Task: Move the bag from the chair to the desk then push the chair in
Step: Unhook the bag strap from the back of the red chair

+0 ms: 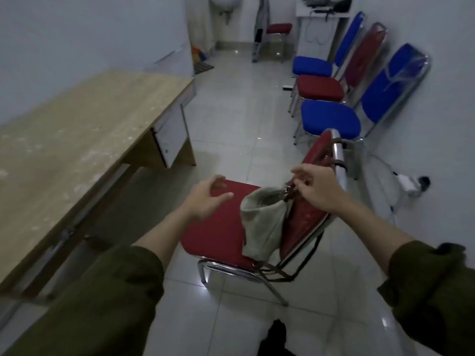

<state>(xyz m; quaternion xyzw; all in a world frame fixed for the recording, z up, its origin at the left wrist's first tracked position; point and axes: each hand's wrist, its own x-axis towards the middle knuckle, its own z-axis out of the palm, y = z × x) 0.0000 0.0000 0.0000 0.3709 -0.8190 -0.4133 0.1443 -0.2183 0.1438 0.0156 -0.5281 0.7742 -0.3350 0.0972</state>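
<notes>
Beige canvas bag [259, 222] leans on the red chair [221, 227], desk [77, 140] at nine o'clock. Your left hand [205, 199] hovers spread and empty; your right hand [316, 187] loosely curls at the bag's strap ring, grip unclear.

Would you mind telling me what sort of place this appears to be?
Probably a plain waiting room or small office: a bare wooden desk stands along one wall, a row of blue and red stacking chairs lines the other, and a wall-mounted sink hangs at the far end.

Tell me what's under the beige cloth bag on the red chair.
The beige cloth bag rests on the red padded chair, leaning against its backrest. Its brown strap hangs past the seat edge. Anything beneath it is hidden.
</notes>
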